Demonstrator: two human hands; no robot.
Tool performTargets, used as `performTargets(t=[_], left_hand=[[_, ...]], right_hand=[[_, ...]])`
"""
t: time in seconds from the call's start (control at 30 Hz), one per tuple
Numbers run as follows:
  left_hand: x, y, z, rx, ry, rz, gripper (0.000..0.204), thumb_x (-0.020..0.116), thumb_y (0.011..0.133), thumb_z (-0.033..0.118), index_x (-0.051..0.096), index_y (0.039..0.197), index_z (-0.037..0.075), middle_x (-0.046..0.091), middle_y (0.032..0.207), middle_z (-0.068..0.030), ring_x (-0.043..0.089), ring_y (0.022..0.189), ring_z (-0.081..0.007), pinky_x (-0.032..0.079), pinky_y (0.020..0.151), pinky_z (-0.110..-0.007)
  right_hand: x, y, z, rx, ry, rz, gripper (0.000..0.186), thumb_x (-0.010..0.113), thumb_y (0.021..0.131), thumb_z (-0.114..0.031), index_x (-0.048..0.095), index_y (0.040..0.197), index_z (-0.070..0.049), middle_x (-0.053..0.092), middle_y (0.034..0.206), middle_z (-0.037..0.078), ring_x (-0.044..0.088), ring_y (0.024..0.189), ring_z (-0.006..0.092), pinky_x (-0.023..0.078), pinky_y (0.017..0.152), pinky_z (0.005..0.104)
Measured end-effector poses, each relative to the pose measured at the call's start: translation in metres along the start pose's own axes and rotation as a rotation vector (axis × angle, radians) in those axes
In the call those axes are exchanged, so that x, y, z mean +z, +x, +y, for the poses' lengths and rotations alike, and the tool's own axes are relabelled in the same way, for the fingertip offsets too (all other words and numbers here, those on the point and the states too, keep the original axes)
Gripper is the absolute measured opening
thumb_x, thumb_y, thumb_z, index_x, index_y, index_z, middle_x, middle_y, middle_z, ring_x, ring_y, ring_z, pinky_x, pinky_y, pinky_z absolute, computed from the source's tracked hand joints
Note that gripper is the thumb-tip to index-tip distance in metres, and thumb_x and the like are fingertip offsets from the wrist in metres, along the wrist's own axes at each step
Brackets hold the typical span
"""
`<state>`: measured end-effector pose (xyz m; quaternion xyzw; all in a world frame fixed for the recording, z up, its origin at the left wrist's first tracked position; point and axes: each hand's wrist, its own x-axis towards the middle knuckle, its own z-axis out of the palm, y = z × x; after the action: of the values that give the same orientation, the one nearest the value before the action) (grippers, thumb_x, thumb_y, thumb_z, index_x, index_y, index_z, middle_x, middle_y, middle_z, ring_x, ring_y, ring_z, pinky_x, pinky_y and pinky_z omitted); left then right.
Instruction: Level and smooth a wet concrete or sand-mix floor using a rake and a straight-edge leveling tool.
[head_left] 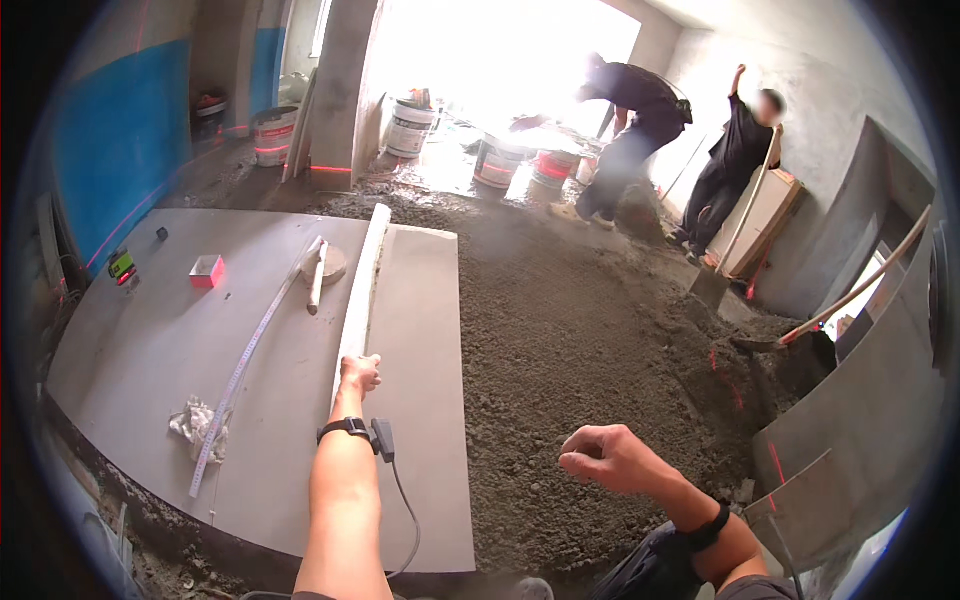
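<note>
My left hand [360, 373] is closed round the near part of a long white straightedge [364, 270], which lies lengthwise over large grey tiles [425, 470]. My right hand [622, 460] hovers over damp grey mortar [560, 340], its fingers curled in with nothing visible in them. Left of the straightedge, a tool with a pale handle [317, 278] rests against a round brownish disc [333, 262]. A long measuring strip [240, 370] lies across the tiles, touching a crumpled white wrapper [195, 425].
A small pink-lit box [207, 271] and a green device [121, 266] sit at the tiles' far left. Buckets [410, 130] stand at the back. One person [650, 110] bends over there; another [735, 165] holds a shovel [712, 285]. A second shovel [850, 300] leans at right.
</note>
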<state>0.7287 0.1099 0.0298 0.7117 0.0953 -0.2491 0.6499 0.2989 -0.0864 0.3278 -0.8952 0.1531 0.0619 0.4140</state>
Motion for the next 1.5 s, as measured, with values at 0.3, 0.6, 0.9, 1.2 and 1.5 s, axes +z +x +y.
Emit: performTargets(t=[0.3, 0.6, 0.9, 1.2, 1.5], left_hand=[[-0.024, -0.008, 0.004, 0.1, 0.12, -0.023, 0.021, 0.07, 0.093, 0.013, 0.057, 0.077, 0.007, 0.062, 0.067, -0.0039, 0.063, 0.054, -0.0149, 0.048, 0.044, -0.03], [-0.03, -0.023, 0.024, 0.09, 0.205, 0.077, 0.019, 0.076, 0.086, 0.019, 0.071, 0.088, 0.001, 0.075, 0.081, -0.0119, 0.073, 0.065, -0.0206, 0.061, 0.064, -0.035], [-0.038, -0.021, 0.021, 0.108, 0.237, 0.061, 0.02, 0.075, 0.087, 0.019, 0.07, 0.088, -0.001, 0.076, 0.084, -0.014, 0.074, 0.067, -0.0219, 0.062, 0.068, -0.037], [-0.048, -0.002, 0.018, 0.145, 0.274, 0.027, 0.021, 0.074, 0.089, 0.017, 0.071, 0.093, -0.003, 0.073, 0.079, -0.0119, 0.074, 0.065, -0.0225, 0.06, 0.055, -0.035], [-0.063, 0.002, 0.011, 0.148, 0.218, 0.029, 0.027, 0.07, 0.096, 0.02, 0.062, 0.107, -0.004, 0.065, 0.073, -0.0085, 0.066, 0.056, -0.021, 0.051, 0.045, -0.034]], right_hand=[[0.009, 0.032, 0.014, 0.044, 0.067, 0.046, 0.024, 0.07, 0.099, -0.022, 0.072, 0.105, 0.001, 0.071, 0.083, 0.004, 0.065, 0.077, 0.01, 0.054, 0.071, 0.0297], [0.014, 0.034, 0.01, 0.012, 0.054, 0.077, 0.024, 0.071, 0.099, -0.022, 0.073, 0.107, 0.001, 0.072, 0.083, 0.004, 0.066, 0.079, 0.01, 0.055, 0.073, 0.0292], [0.014, 0.031, 0.004, -0.014, 0.01, 0.064, 0.024, 0.071, 0.099, -0.022, 0.072, 0.107, 0.001, 0.071, 0.082, 0.004, 0.065, 0.076, 0.0095, 0.054, 0.07, 0.0287], [0.01, 0.023, 0.006, -0.085, -0.068, 0.097, 0.027, 0.072, 0.099, -0.025, 0.072, 0.107, 0.001, 0.073, 0.084, 0.007, 0.068, 0.077, 0.0136, 0.056, 0.07, 0.0316], [0.008, 0.021, 0.0, -0.1, -0.161, 0.076, 0.03, 0.069, 0.1, -0.028, 0.071, 0.109, 0.0, 0.074, 0.094, 0.014, 0.07, 0.087, 0.022, 0.056, 0.078, 0.0379]])
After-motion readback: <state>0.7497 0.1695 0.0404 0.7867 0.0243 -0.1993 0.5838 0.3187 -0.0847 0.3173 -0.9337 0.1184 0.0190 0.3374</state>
